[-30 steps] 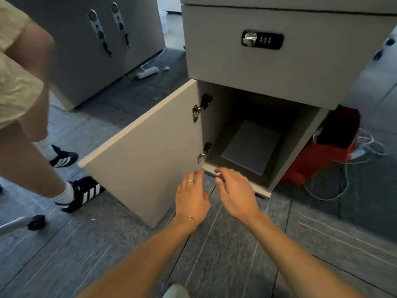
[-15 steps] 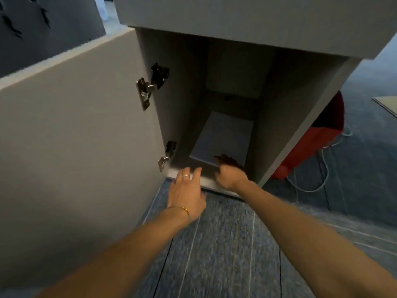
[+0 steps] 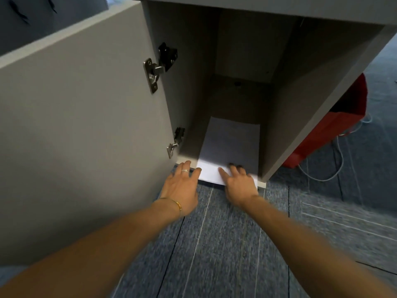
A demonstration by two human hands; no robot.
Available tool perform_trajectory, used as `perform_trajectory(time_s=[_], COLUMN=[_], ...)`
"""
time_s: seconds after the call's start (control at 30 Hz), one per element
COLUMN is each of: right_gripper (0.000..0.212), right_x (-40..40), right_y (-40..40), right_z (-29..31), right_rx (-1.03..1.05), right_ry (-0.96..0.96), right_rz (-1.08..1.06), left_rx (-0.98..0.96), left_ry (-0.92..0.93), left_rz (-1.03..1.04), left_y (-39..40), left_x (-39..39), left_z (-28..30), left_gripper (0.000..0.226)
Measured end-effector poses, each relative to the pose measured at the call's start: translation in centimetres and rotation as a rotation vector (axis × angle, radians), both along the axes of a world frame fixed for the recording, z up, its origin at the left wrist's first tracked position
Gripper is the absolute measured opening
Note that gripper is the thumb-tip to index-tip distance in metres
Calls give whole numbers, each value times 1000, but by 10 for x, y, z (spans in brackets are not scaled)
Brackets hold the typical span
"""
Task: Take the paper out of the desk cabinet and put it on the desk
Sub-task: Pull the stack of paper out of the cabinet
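Found the paper (image 3: 229, 145) lying flat on the bottom board of the desk cabinet (image 3: 300, 104), toward its right wall, with the near edge poking out just past the front lip and over the carpeted floor (image 3: 214, 244). Looked white, thin and sheet-like; could not tell whether one leaf or a small stack. Judged light, limp and prone to sagging or creasing if lifted by a single corner, and smooth enough to skate over the board under a flat palm but awkward to pick straight up off it. Reckoned the overhanging near edge the best place to take hold, thumb beneath and fingers above, preferably at both near corners to keep it level. Noted the right hand (image 3: 239, 182) laid palm-down on the near part of the sheet, fingers spread and pressing, not pinched on anything, forearm stretched low and forward. Noted the left hand (image 3: 182, 188) also flat and spread, closed on nothing, fingertips at the cabinet lip and touching or just beside the sheet's left near corner, close by the open door (image 3: 86, 125). Saw no desk surface in view.
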State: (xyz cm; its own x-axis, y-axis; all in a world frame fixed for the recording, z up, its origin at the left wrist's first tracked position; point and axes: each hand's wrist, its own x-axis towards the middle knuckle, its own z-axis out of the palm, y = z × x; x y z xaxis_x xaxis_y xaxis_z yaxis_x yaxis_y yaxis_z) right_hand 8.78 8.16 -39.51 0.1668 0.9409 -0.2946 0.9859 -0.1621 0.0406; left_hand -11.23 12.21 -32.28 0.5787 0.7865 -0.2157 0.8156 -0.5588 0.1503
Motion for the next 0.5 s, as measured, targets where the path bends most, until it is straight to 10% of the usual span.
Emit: perform_trajectory(time_s=[0.2, 0.37, 0.5], right_gripper=[62, 61, 58], right_x=[-18, -26, -23], right_y=[-33, -73, -92], right_z=[20, 39, 46], right_rx=[40, 96, 80], right_ry=[23, 51, 96], right_rz=[66, 115, 180], left_rx=[-138, -944, -1266], left_ry=[-276, -851, -970], left_rz=[274, 1018, 990], left_y=[-3, -3, -2], left_x=[3, 20, 18], left_z=[-31, -33, -27], left_gripper=[47, 37, 31])
